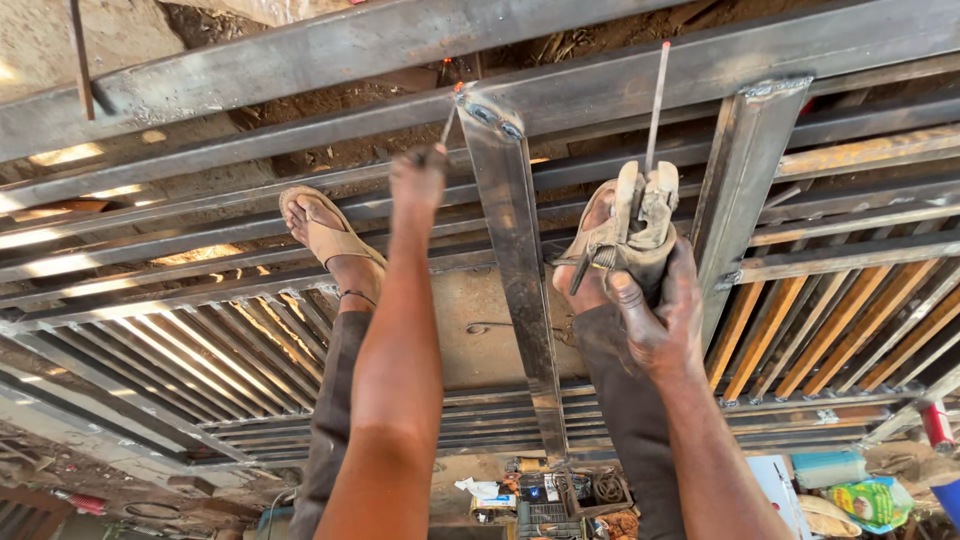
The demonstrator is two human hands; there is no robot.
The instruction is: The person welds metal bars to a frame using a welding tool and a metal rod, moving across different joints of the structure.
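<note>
1. A green-yellow bag (pixel 872 503) lies at the floor's lower right, near a red can (pixel 937 425).
2. The left hand (pixel 418 180) pinches a thin rod (pixel 449 122) against the steel frame (pixel 520 100) at the weld.
3. The right hand (pixel 655 310) is clamped on an electrode holder (pixel 640 215) over the frame's slat (pixel 515 260).

**Layout Around the Upright Flat Bar**

The upright flat bar (pixel 510 270) is being taken as the landmark, being joined at its top to the crossbeam (pixel 600 85). Just left of its top, the left hand (pixel 418 180) is being held with a thin rod (pixel 449 122). To its right, the electrode holder (pixel 640 215) is being gripped by the right hand (pixel 660 320), its welding rod (pixel 656 105) being pointed upward. A sandalled foot (pixel 325 235) is being rested on the slats further left.
</note>
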